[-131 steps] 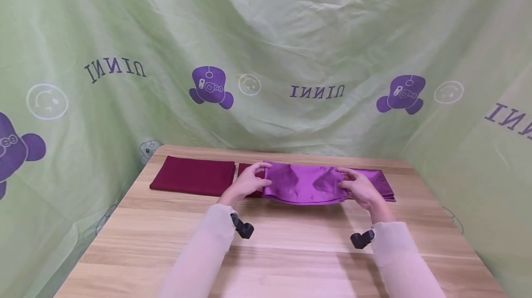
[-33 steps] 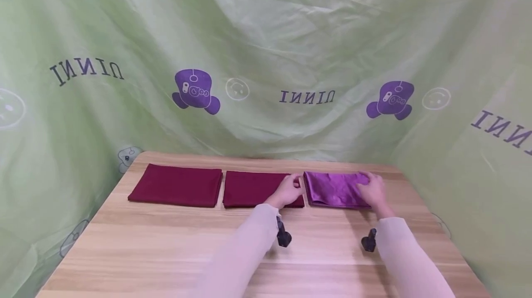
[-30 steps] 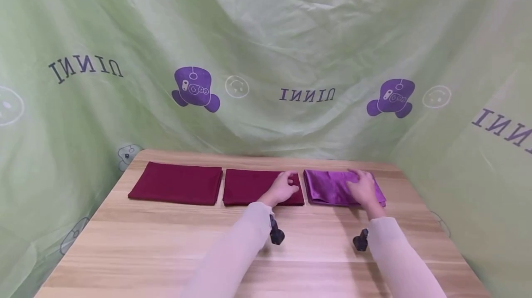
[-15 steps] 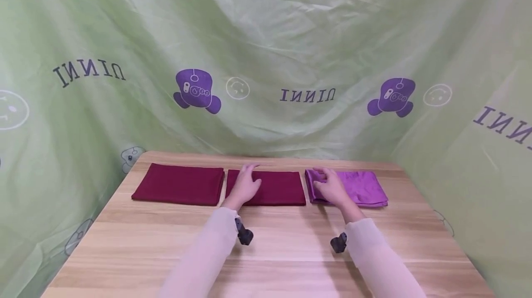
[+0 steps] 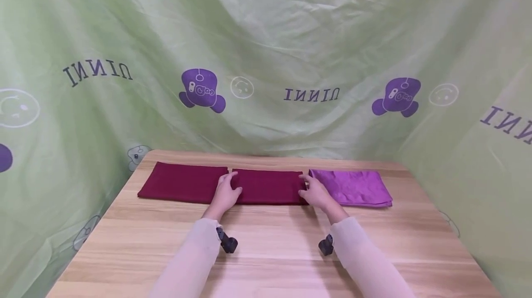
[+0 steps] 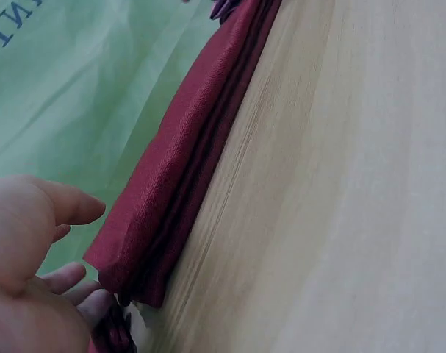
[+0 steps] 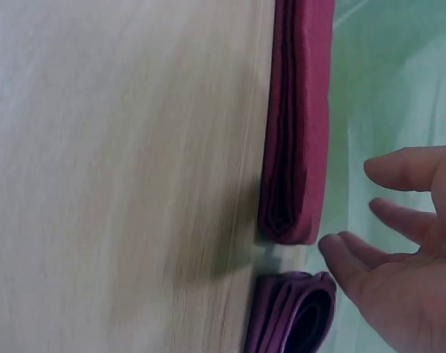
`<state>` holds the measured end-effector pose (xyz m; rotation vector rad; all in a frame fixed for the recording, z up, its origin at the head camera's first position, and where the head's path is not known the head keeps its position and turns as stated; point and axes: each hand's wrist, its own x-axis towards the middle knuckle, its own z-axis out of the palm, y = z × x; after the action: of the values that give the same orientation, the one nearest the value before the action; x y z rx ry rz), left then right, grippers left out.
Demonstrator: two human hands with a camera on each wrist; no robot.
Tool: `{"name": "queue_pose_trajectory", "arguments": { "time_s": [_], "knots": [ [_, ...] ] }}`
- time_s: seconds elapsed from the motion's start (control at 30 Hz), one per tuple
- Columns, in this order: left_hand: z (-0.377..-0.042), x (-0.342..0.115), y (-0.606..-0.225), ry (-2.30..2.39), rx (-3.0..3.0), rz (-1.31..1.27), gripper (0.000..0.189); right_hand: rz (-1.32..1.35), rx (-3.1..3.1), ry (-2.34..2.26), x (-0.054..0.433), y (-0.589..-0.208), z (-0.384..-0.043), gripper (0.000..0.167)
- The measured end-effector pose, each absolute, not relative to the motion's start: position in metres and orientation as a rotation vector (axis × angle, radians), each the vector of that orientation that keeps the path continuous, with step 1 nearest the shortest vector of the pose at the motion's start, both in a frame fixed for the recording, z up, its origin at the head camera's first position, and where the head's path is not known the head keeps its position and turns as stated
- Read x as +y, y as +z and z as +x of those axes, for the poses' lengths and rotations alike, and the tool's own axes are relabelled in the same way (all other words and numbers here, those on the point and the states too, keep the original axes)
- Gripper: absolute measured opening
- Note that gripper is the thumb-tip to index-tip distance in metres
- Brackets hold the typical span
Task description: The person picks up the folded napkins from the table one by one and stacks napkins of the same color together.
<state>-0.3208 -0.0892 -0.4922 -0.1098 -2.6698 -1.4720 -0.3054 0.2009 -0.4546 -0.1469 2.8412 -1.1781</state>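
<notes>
Three folded cloths lie in a row along the table's far side. The middle one, a folded maroon cloth (image 5: 270,187), sits between my two hands. My left hand (image 5: 226,194) is at its left end with thumb and fingers spread. In the left wrist view the fingertips come right up to the end of the layered maroon fold (image 6: 171,162). At the opposite end is my right hand (image 5: 317,191), its fingers loosely bent and apart. The right wrist view shows that hand (image 7: 406,250) beside the end of the fold, holding nothing.
Left of the middle cloth lies a larger maroon cloth (image 5: 183,182), close to my left hand. A shiny purple folded cloth (image 5: 353,187) is just right of my right hand. The wooden table (image 5: 270,261) ends at a green printed curtain (image 5: 266,122).
The purple cloth, held up between both hands at first, now lies flat at right. Both hands have since left it and moved leftward to the middle maroon cloth's two ends.
</notes>
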Motion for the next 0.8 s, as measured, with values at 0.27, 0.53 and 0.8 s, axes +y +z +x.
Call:
{"name": "queue_pose_trajectory", "arguments": {
  "time_s": [0.27,0.53,0.8],
  "knots": [
    [-0.323,-0.092,-0.497,-1.489,-2.703,-0.101,0.057,-0.113,2.854,-1.019,0.193,-0.461,-0.309,0.06],
    [-0.324,-0.093,-0.493,-1.435,-2.772,-0.023,0.053,-0.033,2.868,-0.972,0.186,-0.465,-0.316,0.058],
    [-0.324,-0.089,-0.496,-1.465,-2.767,0.013,0.05,0.141,2.852,-1.05,0.181,-0.463,-0.319,0.05]
  ]
}}
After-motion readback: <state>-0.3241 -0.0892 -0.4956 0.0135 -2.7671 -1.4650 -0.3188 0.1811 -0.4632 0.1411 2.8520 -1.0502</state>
